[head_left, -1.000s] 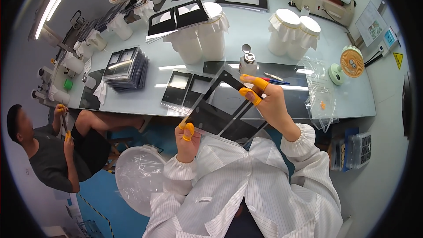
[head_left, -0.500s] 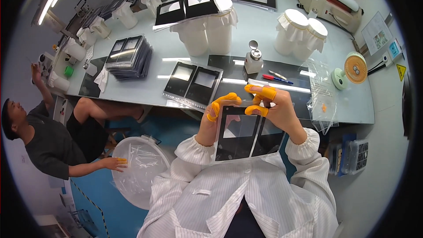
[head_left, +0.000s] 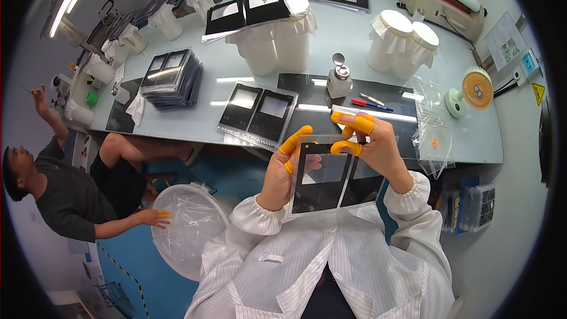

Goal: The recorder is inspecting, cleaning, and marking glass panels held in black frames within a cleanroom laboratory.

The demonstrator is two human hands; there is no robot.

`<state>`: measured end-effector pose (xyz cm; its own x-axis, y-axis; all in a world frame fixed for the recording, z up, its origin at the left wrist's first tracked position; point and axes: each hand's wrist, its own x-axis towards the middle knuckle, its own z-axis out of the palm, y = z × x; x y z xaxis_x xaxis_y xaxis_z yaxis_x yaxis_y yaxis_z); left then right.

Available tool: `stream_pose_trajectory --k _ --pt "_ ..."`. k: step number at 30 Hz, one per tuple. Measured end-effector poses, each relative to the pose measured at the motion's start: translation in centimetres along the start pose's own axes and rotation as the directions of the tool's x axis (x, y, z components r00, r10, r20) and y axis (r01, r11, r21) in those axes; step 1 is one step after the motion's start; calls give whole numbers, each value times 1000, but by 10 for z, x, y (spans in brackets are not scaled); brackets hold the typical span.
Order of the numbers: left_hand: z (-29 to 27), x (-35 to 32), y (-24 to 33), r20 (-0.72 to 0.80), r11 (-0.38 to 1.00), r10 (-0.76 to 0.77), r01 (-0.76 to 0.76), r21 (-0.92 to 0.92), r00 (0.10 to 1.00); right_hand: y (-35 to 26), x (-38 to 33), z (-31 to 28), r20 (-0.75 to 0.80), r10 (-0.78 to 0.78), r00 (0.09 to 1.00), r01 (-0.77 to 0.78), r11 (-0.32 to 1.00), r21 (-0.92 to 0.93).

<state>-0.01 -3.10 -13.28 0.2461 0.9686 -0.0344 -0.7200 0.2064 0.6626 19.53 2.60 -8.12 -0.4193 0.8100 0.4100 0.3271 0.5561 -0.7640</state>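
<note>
A flat black panel (head_left: 316,196) with two windows, edged in clear plastic, is held up in front of my chest. My left hand (head_left: 277,177) grips its upper left side; some fingers show through the clear window from behind. My right hand (head_left: 375,145) is at the top edge, fingers bent in a pinch, with the thumb against the panel's front. Yellow finger cots cover several fingertips on both hands. Just behind my right fingers is a white wipe (head_left: 341,110), partly hidden; I cannot tell whether they touch it.
On the table lie a similar panel (head_left: 258,113), a stack of panels (head_left: 171,82), a pump bottle (head_left: 339,82), pens (head_left: 372,105) and clear film (head_left: 434,142). Cloth-covered white containers (head_left: 393,44) and a small fan (head_left: 469,94) stand farther back. A seated person (head_left: 65,195) is left, beside a white bin (head_left: 189,230).
My left hand has shifted slightly down and left, its index finger straightening by the panel's corner. The panel and my right hand have moved slightly right.
</note>
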Motion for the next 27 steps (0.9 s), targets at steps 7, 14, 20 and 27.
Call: stream_pose_trajectory --k 7,14,20,27 --pt "5 -10 -4 93 804 64 -107 585 994 5 -1 -4 -48 -20 999 15 996 -90" --pt "13 -8 -13 53 820 68 -87 566 996 -15 11 11 32 60 998 -51 970 -238" --pt "18 -8 -15 45 805 103 -110 583 994 -13 15 16 247 106 963 -82 991 -105" --pt "22 -9 -17 59 832 60 -82 549 997 -4 16 1 410 8 912 -36 998 61"
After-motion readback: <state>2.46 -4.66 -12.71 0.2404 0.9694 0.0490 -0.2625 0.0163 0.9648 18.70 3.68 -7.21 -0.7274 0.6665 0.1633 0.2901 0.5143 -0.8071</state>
